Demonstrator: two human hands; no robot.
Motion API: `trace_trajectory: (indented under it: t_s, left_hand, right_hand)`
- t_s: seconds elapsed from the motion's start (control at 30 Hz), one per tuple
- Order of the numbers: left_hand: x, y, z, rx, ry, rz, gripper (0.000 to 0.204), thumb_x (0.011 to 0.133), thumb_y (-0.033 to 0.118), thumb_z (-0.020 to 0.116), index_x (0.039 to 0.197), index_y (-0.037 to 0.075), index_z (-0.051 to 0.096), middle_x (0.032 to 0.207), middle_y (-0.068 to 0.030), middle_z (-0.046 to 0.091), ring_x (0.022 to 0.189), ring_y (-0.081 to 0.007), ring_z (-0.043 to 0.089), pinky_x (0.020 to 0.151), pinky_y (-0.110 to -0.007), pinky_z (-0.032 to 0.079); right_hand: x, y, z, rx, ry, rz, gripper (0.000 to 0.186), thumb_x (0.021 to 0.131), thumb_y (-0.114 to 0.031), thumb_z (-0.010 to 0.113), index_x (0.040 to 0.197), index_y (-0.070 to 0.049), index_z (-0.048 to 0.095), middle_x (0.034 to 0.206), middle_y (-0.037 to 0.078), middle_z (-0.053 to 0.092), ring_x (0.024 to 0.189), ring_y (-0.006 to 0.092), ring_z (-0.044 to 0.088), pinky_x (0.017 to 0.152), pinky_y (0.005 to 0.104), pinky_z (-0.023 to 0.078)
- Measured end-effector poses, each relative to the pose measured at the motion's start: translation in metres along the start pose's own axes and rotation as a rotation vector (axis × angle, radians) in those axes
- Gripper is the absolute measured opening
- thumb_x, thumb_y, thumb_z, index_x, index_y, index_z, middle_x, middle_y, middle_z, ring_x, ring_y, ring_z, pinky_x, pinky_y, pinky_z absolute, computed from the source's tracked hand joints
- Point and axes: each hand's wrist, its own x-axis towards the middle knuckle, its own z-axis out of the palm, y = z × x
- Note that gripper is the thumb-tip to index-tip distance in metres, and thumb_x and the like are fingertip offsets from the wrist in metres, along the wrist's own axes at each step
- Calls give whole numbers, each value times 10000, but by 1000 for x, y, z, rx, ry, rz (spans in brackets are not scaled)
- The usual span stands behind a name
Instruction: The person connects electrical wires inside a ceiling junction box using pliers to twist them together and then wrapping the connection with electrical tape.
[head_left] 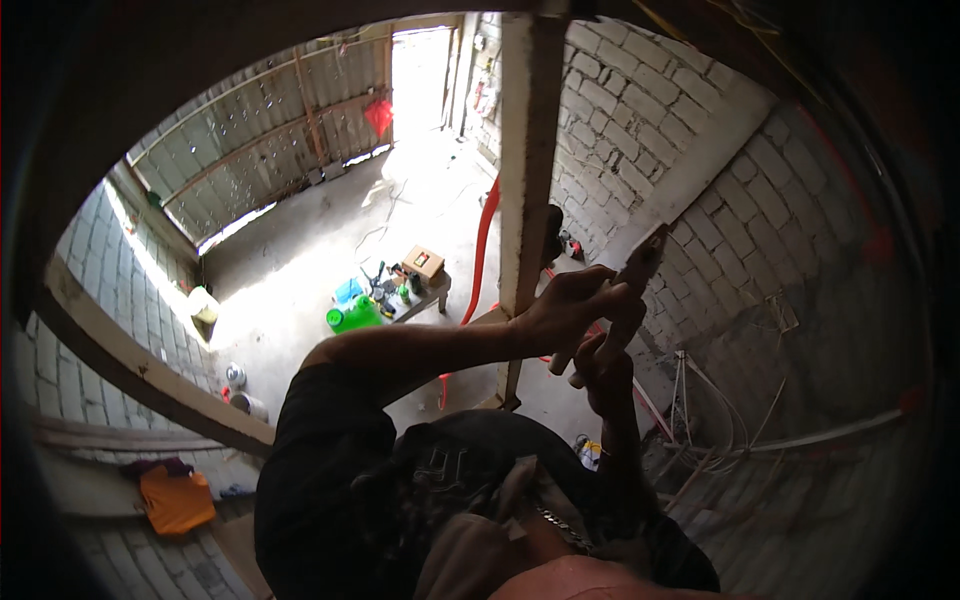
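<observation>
Raised in front of me, my left hand [572, 308] has its fingers wrapped round what looks like pliers [645, 258], with the dark jaws tilted up and to the right. Two pale, rod-like ends stick out below that hand. Just beneath, my right hand [606, 375] is closed close against the lower part of the tool. Its fingers are dim and overlap the left hand, so what it grips is hidden. An upright beam [527, 160] stands just left of the pliers, beyond my left hand.
A red hose [484, 250] hangs along the beam. Well below, a low bench [430, 298] bears a carton [423, 262] and tools, with a green jug [354, 317] beside it. Pale cables [715, 445] loop at right before a block wall [740, 210]. An orange cloth [178, 500] lies lower left.
</observation>
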Motion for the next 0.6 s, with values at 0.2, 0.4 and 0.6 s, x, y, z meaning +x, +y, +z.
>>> trace_trajectory:
  t_s: [0.2, 0.4, 0.6]
  left_hand:
    - [-8, 25, 11, 247, -53, 47, 243, 874, 156, 576, 1048, -6, 528, 975, -41, 539, 903, -60, 493, 750, -231, 424]
    - [10, 45, 14, 645, -186, 359, 249, 811, 222, 649, 924, 12, 580, 864, -81, 568, 749, -156, 533, 677, -310, 438]
    - [71, 155, -3, 1664, 169, 1026, 394, 738, 301, 710, 1051, 87, 603, 993, -74, 618, 927, -228, 598, 803, -340, 493]
  right_hand:
    - [15, -9, -11, 1125, -223, 348, 438, 869, -449, 491, 993, -31, 513, 722, 99, 577, 558, 166, 539, 473, 208, 434]
    - [15, -4, -55, 1074, -435, 401, 688, 879, -468, 453, 1180, 145, 379, 983, 259, 553, 862, 299, 578, 680, 319, 512]
    - [35, -28, -101, 866, 17, -135, 159, 702, -120, 635, 800, 5, 629, 917, 134, 637, 767, 176, 610, 665, 304, 503]
